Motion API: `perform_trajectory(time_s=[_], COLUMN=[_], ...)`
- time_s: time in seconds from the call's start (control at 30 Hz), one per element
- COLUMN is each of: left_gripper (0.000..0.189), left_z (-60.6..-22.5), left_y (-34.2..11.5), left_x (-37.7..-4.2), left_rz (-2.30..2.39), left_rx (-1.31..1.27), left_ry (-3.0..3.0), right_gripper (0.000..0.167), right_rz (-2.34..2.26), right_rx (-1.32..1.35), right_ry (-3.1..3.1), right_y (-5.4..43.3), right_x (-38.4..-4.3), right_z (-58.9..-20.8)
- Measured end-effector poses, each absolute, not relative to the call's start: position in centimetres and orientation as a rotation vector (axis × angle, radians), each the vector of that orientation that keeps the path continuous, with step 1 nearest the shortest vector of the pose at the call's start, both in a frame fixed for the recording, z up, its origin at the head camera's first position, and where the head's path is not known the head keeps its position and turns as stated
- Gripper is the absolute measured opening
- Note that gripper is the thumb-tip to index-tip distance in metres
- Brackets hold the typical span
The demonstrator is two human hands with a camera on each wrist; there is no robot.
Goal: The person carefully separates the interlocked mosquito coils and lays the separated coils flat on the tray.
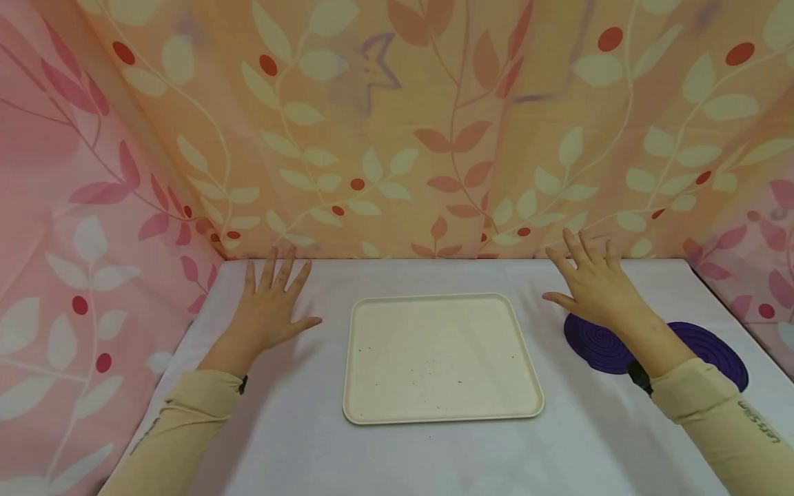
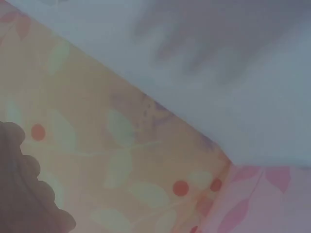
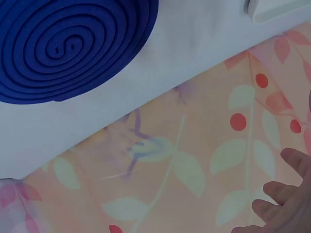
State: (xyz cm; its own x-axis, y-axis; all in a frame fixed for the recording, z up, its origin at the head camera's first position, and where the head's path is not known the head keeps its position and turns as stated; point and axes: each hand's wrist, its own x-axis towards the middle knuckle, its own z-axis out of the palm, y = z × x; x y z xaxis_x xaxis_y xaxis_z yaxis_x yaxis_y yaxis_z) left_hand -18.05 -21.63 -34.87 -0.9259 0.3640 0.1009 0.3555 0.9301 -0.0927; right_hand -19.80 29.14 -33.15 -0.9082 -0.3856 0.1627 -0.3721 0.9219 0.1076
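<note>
One pink leaf-print cloth [image 1: 93, 275] hangs far to the left of the tray. Nearer the tray on that side, above the white table surface [image 1: 434, 461], is one left hand [image 1: 267, 315], its five fingers straight and spread wide, holding nothing; one beige sleeve [image 1: 180, 427] covers its forearm. The landmark itself, one cream rectangular tray [image 1: 403, 324] with a raised rim, lies flat between the hands, with several small dark specks on it. One orange leaf-print cloth [image 1: 434, 138] hangs behind it. Right of the tray, one right hand [image 1: 592, 286] likewise spreads five fingers and grips nothing. Farther right of the tray, two purple spiral-coiled parts [image 1: 595, 341] show either side of that forearm; whether they join underneath is hidden. A second pink leaf-print cloth [image 1: 766, 275] hangs farthest right of the tray.
</note>
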Motion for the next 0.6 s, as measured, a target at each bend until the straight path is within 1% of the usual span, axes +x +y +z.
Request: perform_trajectory(time_s=[0.2,0.37,0.6], left_gripper=[0.094,0.093,0.080], left_z=[-36.1,-37.6,-38.9], left_y=[-19.9,-17.2,-12.3], left_x=[-17.5,-16.3,-14.4], left_rz=[0.003,-0.179,-0.690], left_rx=[-0.628,-0.756,-0.910], left_ry=[-2.985,-2.971,-2.977], right_gripper=[0.075,0.065,0.052], right_rz=[-0.034,0.106,0.353], right_rx=[0.587,0.638,0.515], right_ry=[-2.874,-2.756,-2.760], right_y=[29.5,30.2,31.5], right_x=[-19.5,-19.1,-17.6], right_z=[-33.6,-34.1,-34.9])
